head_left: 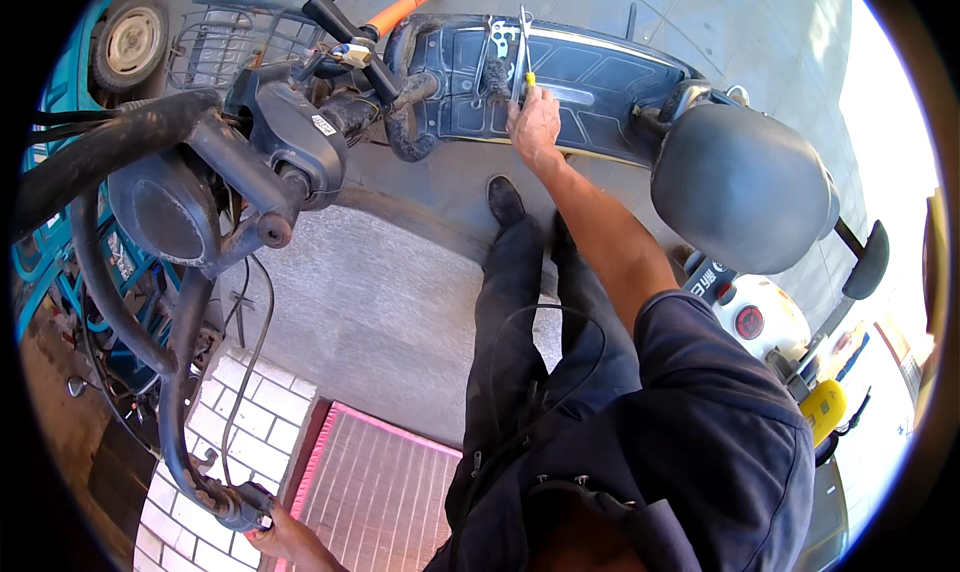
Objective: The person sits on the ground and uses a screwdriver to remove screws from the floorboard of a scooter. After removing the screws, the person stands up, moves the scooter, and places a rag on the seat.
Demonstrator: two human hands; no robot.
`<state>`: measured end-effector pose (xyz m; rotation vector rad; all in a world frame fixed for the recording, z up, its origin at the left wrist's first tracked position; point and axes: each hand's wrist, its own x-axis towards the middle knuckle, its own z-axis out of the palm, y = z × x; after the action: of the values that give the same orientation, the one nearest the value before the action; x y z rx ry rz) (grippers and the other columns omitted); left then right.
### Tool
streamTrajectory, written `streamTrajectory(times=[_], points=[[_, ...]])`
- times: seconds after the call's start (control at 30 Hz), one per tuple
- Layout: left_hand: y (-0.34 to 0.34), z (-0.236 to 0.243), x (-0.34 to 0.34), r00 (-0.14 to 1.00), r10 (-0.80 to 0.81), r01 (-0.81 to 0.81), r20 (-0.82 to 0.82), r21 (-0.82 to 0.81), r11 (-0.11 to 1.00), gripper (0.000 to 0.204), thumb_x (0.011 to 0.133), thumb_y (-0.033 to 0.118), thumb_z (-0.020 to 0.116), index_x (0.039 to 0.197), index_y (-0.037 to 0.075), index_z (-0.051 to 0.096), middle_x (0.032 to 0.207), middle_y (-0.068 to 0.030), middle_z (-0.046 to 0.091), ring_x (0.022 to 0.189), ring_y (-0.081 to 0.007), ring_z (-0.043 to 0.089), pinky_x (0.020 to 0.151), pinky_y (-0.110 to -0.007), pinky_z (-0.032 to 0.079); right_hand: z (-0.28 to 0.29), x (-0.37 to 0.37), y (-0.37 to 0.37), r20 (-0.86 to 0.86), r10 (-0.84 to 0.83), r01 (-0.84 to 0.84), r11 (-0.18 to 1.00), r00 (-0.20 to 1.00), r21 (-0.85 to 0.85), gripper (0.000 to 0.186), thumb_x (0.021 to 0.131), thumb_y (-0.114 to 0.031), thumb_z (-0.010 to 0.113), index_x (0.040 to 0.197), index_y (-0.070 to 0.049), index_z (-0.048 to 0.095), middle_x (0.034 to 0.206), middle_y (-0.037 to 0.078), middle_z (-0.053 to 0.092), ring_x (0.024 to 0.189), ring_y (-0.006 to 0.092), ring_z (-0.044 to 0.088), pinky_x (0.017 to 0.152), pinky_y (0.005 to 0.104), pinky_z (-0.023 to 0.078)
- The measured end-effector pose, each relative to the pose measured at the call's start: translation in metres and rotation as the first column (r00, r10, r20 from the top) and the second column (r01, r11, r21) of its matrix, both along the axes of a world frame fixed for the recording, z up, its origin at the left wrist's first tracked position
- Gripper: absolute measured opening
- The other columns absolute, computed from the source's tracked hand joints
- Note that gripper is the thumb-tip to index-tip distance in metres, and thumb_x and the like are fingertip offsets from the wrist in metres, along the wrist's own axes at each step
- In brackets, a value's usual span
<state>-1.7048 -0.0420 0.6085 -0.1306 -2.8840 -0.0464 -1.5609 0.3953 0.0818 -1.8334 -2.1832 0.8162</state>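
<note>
My right hand point(536, 125) reaches over the dark footboard point(610, 107) of a scooter-like vehicle. Its fingers close at the lower end of a long silver tool point(524, 37) with a yellow end; its exact kind is unclear. Beside it lie a silver wrench point(484, 57), a pale-green flat piece with holes point(503, 40) and a dark lumpy item point(496, 77). At the lower left my left hand point(288, 540) wraps around the end of the handlebar point(172, 412), by its black control housing point(245, 507). Some fingers there are hidden.
A black rounded seat point(745, 187) rises right of the footboard. At upper left are a wire basket point(235, 47), an orange tube point(405, 10) and a teal vehicle's wheel point(130, 44). A pink-edged mat point(380, 482) lies below; a white scooter point(760, 317) stands at right.
</note>
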Motion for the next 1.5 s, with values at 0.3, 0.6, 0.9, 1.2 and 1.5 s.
streamTrajectory(times=[0.3, 0.6, 0.9, 1.2, 1.5], points=[[0.036, 0.005, -0.002, 0.972, -0.149, 0.120, 0.181, 0.165, 0.979, 0.036, 0.092, 0.012, 0.075, 0.122, -0.005, 0.064, 0.107, -0.0131, 0.073, 0.091, -0.0209, 0.068, 0.082, -0.036, 0.054, 0.059, 0.191, -0.107, 0.018, 0.061, -0.048, 0.908, 0.998, -0.416, 0.022, 0.089, -0.025, 0.068, 0.094, -0.004, 0.073, 0.092, 0.022, 0.073, 0.090, 0.0435, 0.070, 0.081, 0.0508, 0.055], [0.026, 0.016, 0.003, 0.965, -0.193, 0.231, 0.180, -0.222, 0.947, 0.049, 0.094, 0.027, 0.072, 0.130, -0.001, 0.055, 0.106, -0.0246, 0.071, 0.093, -0.0440, 0.069, 0.081, -0.051, 0.053, 0.135, 0.438, -0.155, 0.348, -0.305, 0.452, 0.734, 0.886, -0.508, 0.027, 0.084, -0.030, 0.071, 0.094, -0.006, 0.078, 0.095, 0.022, 0.075, 0.096, 0.0394, 0.073, 0.089, 0.0473, 0.056], [0.145, 0.030, 0.125, 0.621, -0.763, 0.783, 0.177, -0.164, 0.600, 0.048, 0.100, 0.015, 0.062, 0.143, -0.004, 0.051, 0.143, -0.0243, 0.052, 0.136, -0.0403, 0.048, 0.115, -0.050, 0.039, 0.180, 0.563, -0.368, 0.376, -0.584, 0.595, 0.238, 0.720, -0.768, 0.037, 0.084, -0.041, 0.066, 0.092, -0.007, 0.079, 0.095, 0.022, 0.076, 0.091, 0.0377, 0.074, 0.085, 0.0455, 0.058], [0.182, -0.090, 0.174, -0.024, -0.269, 0.824, 0.963, 0.171, 0.540, 0.049, 0.098, 0.024, 0.067, 0.134, -0.008, 0.059, 0.136, -0.0259, 0.062, 0.127, -0.0334, 0.061, 0.106, -0.043, 0.048, 0.237, 0.514, -0.497, 0.024, -0.988, -0.023, -0.021, -0.154, -1.000, 0.037, 0.095, -0.038, 0.064, 0.108, -0.004, 0.075, 0.102, 0.015, 0.075, 0.088, 0.0272, 0.072, 0.075, 0.0393, 0.055], [0.249, -0.161, 0.132, -0.066, 0.059, 0.693, 0.996, 0.003, 0.721, 0.057, 0.102, 0.034, 0.063, 0.141, -0.006, 0.053, 0.138, -0.0255, 0.062, 0.126, -0.0346, 0.061, 0.107, -0.042, 0.049, 0.343, 0.535, -0.362, -0.135, -0.877, 0.437, -0.093, -0.462, -0.894, 0.047, 0.102, -0.041, 0.062, 0.120, 0.002, 0.070, 0.111, 0.010, 0.072, 0.096, 0.0211, 0.069, 0.081, 0.0372, 0.057]])
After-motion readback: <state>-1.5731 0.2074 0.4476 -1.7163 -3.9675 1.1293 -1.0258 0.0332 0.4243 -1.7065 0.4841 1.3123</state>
